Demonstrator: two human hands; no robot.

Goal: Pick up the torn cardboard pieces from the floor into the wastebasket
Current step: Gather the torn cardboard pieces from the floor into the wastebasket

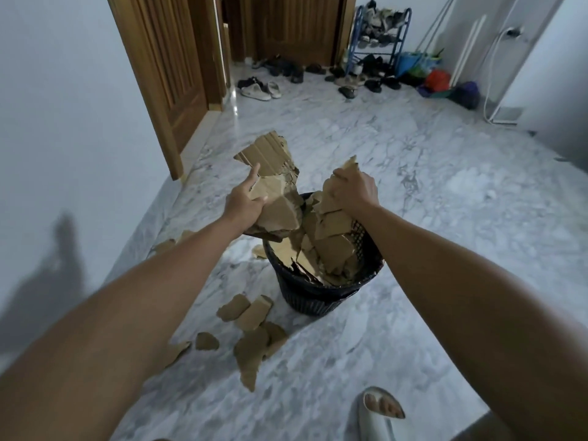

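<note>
Sandaled foot (380, 412) at 5 o'clock on marble floor (445, 218). Loose cardboard scraps (251, 329) lie at 7 o'clock of the wastebasket (315, 291), more beside the left forearm. Wastebasket centre frame, stuffed with cardboard (327, 246). Left hand (245, 202) clamps a cardboard stack (270, 173) over the rim at 11; right hand (354, 189) grips pieces at 1. Shoes (259, 89) far back at 12.
</note>
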